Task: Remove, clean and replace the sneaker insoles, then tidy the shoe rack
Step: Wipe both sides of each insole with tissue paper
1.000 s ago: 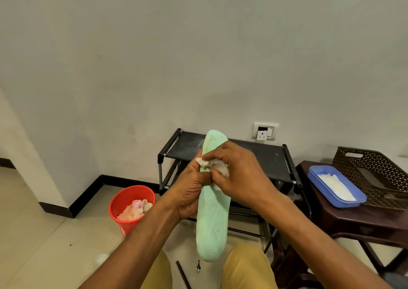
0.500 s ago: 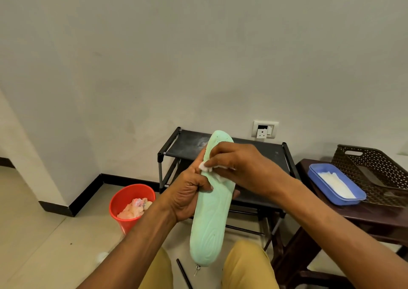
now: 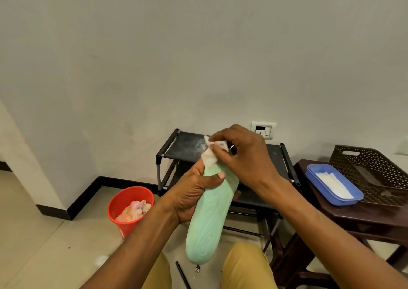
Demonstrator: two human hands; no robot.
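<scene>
Pale tiled floor down low, tan-trousered knees either side, and up between them rises the mint-green insole, held nearly upright. Left hand wraps its middle, thumb laid across the face. Right hand pinches a crumpled white wipe against the top tip. The moulded curves on the insole are too faint to read as lettering. Behind stands the black shoe rack, with a red bucket of crumpled scraps to its left and a blue tray on the brown table to its right.
</scene>
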